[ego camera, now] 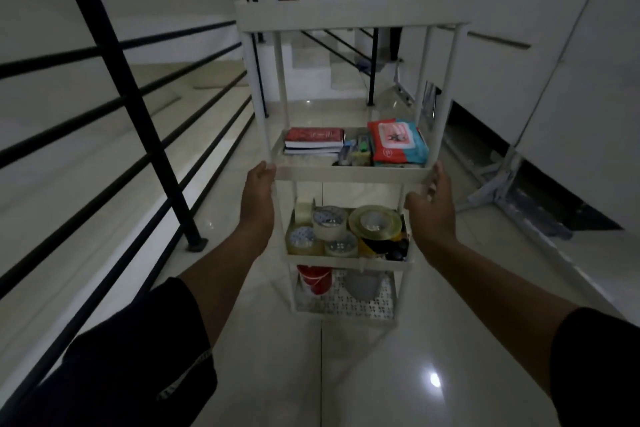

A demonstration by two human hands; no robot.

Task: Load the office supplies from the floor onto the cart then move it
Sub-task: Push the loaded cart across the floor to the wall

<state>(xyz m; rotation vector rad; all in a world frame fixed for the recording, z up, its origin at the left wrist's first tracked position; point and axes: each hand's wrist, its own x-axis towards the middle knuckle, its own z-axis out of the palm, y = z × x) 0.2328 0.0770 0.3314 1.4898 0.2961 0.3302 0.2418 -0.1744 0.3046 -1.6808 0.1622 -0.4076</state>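
Between the fingers: the cart [349, 173] is held at its second shelf, directly ahead of both hands and touching them.
Left hand [258, 196]: the near left corner post is clasped; its fingers are curled round the far side and largely hidden.
Right hand [429, 206]: it is laid against the near right corner, fingers loosely together; a full wrap cannot be told.
Nearer hand: neither; both are set level, one at each side.
Long axis: upright, so a straight push away from the fingers is judged to be called for.
Below the fingers: tape rolls [332, 229] are packed on the third shelf.
Just beyond the fingers: books [313, 140] and a wipes pack [396, 144] are seen.
Writing: none can be read.
Floor supplies: none are seen; loading is judged done.
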